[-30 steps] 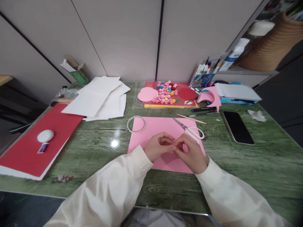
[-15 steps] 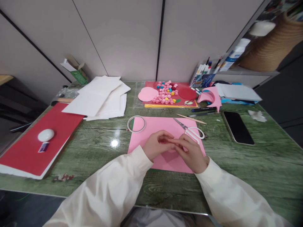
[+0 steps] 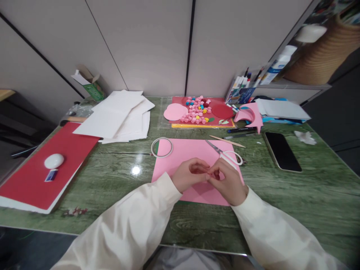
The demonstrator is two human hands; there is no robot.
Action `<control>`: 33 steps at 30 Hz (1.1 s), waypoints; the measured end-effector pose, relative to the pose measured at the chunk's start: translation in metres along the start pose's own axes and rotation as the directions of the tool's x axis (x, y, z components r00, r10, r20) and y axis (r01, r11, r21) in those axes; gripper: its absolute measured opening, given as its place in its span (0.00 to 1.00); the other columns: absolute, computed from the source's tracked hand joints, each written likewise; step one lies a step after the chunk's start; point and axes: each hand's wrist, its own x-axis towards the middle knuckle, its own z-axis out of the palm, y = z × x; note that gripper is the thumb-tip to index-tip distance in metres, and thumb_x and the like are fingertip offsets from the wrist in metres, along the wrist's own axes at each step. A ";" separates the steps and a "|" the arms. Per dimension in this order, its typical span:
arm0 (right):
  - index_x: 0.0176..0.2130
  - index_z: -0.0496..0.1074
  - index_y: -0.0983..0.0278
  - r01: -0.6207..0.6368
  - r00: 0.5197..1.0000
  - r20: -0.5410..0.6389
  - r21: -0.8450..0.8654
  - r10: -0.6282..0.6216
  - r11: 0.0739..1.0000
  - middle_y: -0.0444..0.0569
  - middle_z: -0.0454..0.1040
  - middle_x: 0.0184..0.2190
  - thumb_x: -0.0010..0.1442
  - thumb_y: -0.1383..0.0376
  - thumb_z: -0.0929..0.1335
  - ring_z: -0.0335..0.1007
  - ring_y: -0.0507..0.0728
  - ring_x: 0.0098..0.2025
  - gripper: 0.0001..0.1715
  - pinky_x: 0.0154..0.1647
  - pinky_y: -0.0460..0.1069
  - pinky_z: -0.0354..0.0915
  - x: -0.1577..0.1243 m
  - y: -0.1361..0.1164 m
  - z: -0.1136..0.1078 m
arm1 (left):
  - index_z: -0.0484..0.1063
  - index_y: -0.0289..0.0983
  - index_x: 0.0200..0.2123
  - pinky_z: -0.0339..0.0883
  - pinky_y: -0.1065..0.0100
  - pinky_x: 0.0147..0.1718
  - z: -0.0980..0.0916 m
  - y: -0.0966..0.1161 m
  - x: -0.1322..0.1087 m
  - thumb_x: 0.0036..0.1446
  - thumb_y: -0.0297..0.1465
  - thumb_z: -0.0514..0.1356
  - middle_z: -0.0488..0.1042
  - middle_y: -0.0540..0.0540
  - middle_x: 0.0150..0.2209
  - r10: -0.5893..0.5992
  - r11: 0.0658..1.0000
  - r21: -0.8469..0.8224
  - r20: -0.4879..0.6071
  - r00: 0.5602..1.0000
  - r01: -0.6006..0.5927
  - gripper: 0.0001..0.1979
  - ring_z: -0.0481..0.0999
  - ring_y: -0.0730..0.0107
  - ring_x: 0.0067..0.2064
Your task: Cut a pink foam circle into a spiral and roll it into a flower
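No word or number can be read surely. Printed marks stand on the green box (image 3: 95,90), ahead and left of the fingers (image 3: 198,177), and on the marker pack (image 3: 240,95) and white bottle (image 3: 277,65), ahead and right, but too small and blurred.

- Dead centre on the table (image 3: 120,202), it's the paper sheet (image 3: 197,150), with left hand (image 3: 188,174) and right hand (image 3: 229,182) meeting over it!
- Tape roll (image 3: 152,147) on its far left corner; scissors (image 3: 221,151) far right, one loop past the edge.
- Wooden stick (image 3: 227,141) at that far right corner, pens (image 3: 241,130) just behind.
- Further back, the pack (image 3: 181,103), paper balls (image 3: 197,114) on top!
- Over left, loose sheets (image 3: 115,116) overlap the folder (image 3: 70,150); box (image 3: 94,90) behind them.
- Out right, the phone (image 3: 282,151), tissue (image 3: 306,137) beyond.
- Back right, up on the shelf: bottle (image 3: 278,65), left of the vase (image 3: 317,52)!
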 end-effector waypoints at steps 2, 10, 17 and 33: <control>0.23 0.62 0.63 0.003 1.000 0.015 -0.009 -0.003 1.000 0.41 0.60 0.22 0.49 0.70 0.68 0.58 0.51 0.24 0.09 0.25 0.45 0.55 0.000 0.000 0.001 | 0.67 0.32 0.32 0.65 0.68 0.34 0.001 0.000 0.000 0.37 0.28 0.66 0.71 0.47 0.29 0.002 1.000 -0.009 0.010 1.000 -0.002 0.16 0.71 0.72 0.33; 0.26 0.63 0.63 0.010 0.999 0.048 -0.014 -0.010 1.000 0.42 0.61 0.23 0.50 0.70 0.67 0.58 0.51 0.26 0.06 0.26 0.46 0.56 0.001 -0.007 -0.001 | 0.66 0.33 0.31 0.64 0.69 0.32 0.000 -0.003 0.000 0.35 0.27 0.67 0.72 0.49 0.26 -0.036 0.998 -0.048 -0.050 0.998 0.034 0.17 0.72 0.73 0.29; 0.37 0.69 0.62 0.041 0.998 0.042 0.003 -0.041 0.999 0.41 0.60 0.21 0.54 0.68 0.65 0.58 0.50 0.23 0.08 0.25 0.46 0.56 0.001 -0.008 -0.007 | 0.63 0.34 0.30 0.64 0.71 0.30 -0.002 0.003 0.000 0.36 0.26 0.66 0.72 0.52 0.22 -0.060 0.986 -0.161 -0.098 0.993 0.044 0.16 0.71 0.77 0.25; 0.36 0.70 0.61 -0.016 0.999 0.050 -0.107 0.021 0.994 0.42 0.66 0.22 0.54 0.67 0.65 0.60 0.51 0.23 0.07 0.24 0.45 0.55 -0.004 0.000 0.000 | 0.64 0.33 0.34 0.66 0.67 0.31 -0.001 0.001 0.000 0.37 0.27 0.66 0.72 0.49 0.26 -0.043 0.987 -0.158 -0.040 0.998 0.036 0.19 0.72 0.75 0.27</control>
